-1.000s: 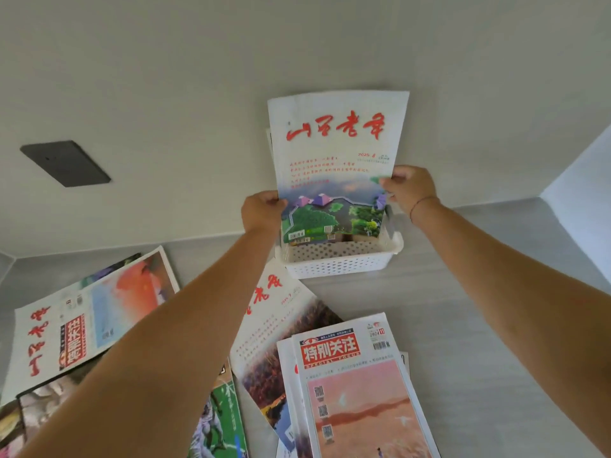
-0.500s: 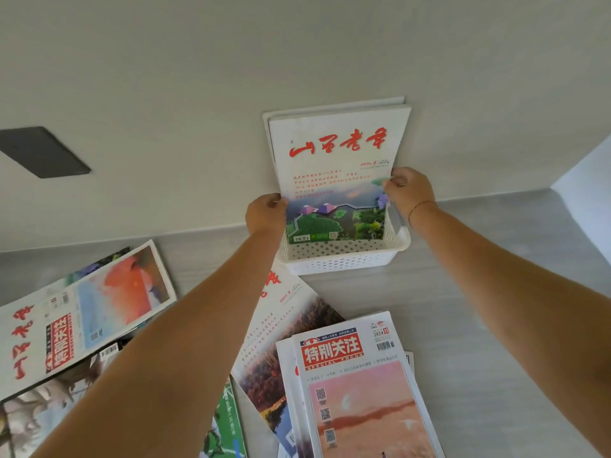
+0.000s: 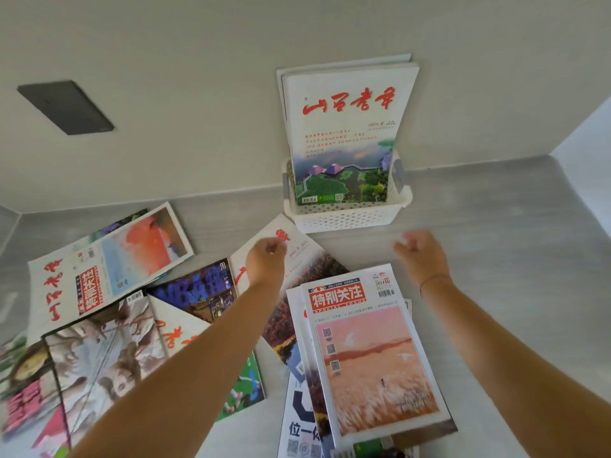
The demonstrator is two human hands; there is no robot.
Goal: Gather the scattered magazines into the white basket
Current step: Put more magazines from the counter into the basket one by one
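Below the right grip (image 3: 421, 256), released and empty, lies the pink-cover magazine (image 3: 373, 355) on the surface (image 3: 512, 259). The left grip (image 3: 266, 259), loosely curled, holds nothing. Beyond both, the white basket (image 3: 347, 216) holds a magazine (image 3: 347, 127) upright.

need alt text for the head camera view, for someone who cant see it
A white perforated plastic basket against the wall holds upright magazines, the front one white with red calligraphy and a green landscape. Both bare hands, left hand and right hand, hover empty above the grey table. More glossy magazines lie scattered there, including a pink-covered magazine topping a stack.
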